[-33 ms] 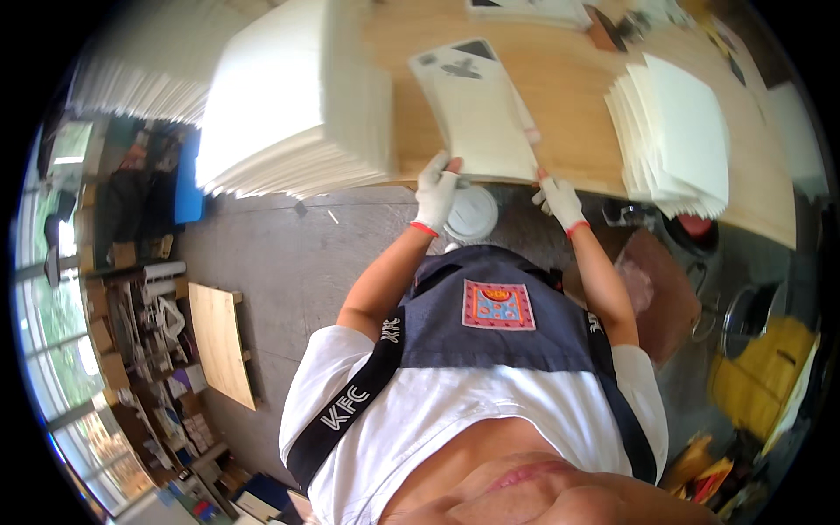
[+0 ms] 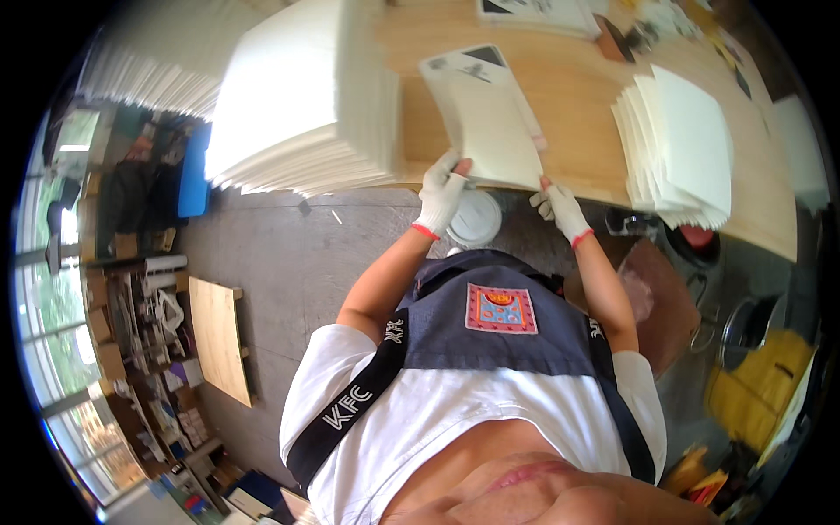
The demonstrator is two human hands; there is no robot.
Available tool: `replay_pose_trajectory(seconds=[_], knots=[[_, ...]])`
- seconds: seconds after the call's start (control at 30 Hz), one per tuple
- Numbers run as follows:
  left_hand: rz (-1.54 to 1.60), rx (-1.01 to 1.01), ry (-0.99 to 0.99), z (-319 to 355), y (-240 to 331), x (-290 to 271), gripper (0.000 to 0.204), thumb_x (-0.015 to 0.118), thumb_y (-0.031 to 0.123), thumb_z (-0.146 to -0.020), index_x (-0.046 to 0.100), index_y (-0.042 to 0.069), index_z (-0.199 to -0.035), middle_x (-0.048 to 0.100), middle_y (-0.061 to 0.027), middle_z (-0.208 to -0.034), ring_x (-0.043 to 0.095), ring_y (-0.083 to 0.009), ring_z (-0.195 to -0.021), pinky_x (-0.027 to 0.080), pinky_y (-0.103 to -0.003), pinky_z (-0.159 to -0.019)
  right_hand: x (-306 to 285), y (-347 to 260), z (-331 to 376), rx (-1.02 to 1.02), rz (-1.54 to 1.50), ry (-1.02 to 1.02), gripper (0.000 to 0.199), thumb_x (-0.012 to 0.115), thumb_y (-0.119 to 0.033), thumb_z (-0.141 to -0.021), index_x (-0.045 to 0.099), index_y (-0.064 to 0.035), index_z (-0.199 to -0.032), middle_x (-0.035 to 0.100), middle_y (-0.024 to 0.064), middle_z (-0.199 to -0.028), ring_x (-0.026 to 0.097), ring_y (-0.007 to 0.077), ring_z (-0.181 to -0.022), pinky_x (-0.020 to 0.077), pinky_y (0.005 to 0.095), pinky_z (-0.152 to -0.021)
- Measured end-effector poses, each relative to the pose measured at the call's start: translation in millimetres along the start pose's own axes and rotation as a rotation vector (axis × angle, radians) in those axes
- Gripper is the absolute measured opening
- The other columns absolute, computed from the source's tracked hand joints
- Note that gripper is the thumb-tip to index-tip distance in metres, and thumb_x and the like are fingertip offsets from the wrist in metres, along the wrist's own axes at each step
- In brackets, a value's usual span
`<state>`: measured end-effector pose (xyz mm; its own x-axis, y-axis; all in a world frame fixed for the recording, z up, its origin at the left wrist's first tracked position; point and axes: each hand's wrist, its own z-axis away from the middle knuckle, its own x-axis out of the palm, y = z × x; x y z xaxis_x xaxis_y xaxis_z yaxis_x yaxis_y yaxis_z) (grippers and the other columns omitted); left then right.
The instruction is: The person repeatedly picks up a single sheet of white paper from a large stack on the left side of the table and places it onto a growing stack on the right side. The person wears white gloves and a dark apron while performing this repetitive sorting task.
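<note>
A cream paper sheet (image 2: pixel 499 136) lies on the near edge of the wooden table, over a printed sheet (image 2: pixel 464 67) with black marks at its far end. My left hand (image 2: pixel 444 192), in a white glove with the thumb tip bare, pinches the sheet's near left corner, thumb on top. At the near right corner, my gloved right hand (image 2: pixel 561 210) has its thumb and finger closed on the edge, the other fingers curled. How many layers each hand grips is hidden.
A tall stack of white paper (image 2: pixel 276 96) stands to the left on the wooden table (image 2: pixel 577 122). A fanned stack of white sheets (image 2: pixel 691 144) overhangs the edge at right. More printed sheets (image 2: pixel 542 13) lie at the back. Below is a round white lid (image 2: pixel 475 219).
The whole view has shifted slightly, so the table and stacks appear a little lower and further right. Both hands still grip the same corners of the sheet.
</note>
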<state>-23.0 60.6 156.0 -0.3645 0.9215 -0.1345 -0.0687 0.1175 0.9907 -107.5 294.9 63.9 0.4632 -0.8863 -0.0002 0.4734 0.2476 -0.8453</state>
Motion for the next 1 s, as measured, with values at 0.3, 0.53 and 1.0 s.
replay_pose_trajectory(seconds=[0.3, 0.53, 1.0], knots=[[-0.128, 0.610, 0.555, 44.6, 175.8, -139.1, 0.020, 0.045, 0.000, -0.085, 0.058, -0.004, -0.100, 0.057, -0.0041, -0.084, 0.052, -0.0080, -0.071, 0.041, -0.020, -0.058, 121.3, -198.3, 53.6, -0.531, -0.363, -0.446, 0.023, 0.053, -0.026, -0.088, 0.057, -0.0043, -0.095, 0.054, -0.0028, -0.066, 0.045, 0.0036, -0.053, 0.0333, 0.0179, -0.045], [-0.674, 0.123, 0.611, 15.2, 160.9, -268.1, 0.039, 0.043, 0.005, -0.082, 0.050, -0.003, -0.119, 0.055, -0.0125, -0.119, 0.051, -0.0207, -0.110, 0.043, -0.031, -0.089, 199.4, -283.6, 63.6, -0.453, 0.146, -0.538, 0.031, 0.050, -0.033, -0.089, 0.057, -0.0056, -0.077, 0.058, 0.0015, -0.062, 0.046, 0.0054, -0.050, 0.0357, 0.0182, -0.046], [0.079, 0.055, 0.511, 71.5, -172.6, -136.2, 0.028, 0.041, 0.003, -0.088, 0.054, -0.004, -0.111, 0.060, -0.0120, -0.102, 0.056, -0.0200, -0.094, 0.045, -0.031, -0.084, -115.3, -99.5, 112.8, -0.141, -0.500, 0.687, 0.029, 0.047, -0.029, -0.089, 0.052, -0.0017, -0.099, 0.063, 0.0123, -0.075, 0.054, 0.0131, -0.046, 0.0442, 0.0202, -0.039]])
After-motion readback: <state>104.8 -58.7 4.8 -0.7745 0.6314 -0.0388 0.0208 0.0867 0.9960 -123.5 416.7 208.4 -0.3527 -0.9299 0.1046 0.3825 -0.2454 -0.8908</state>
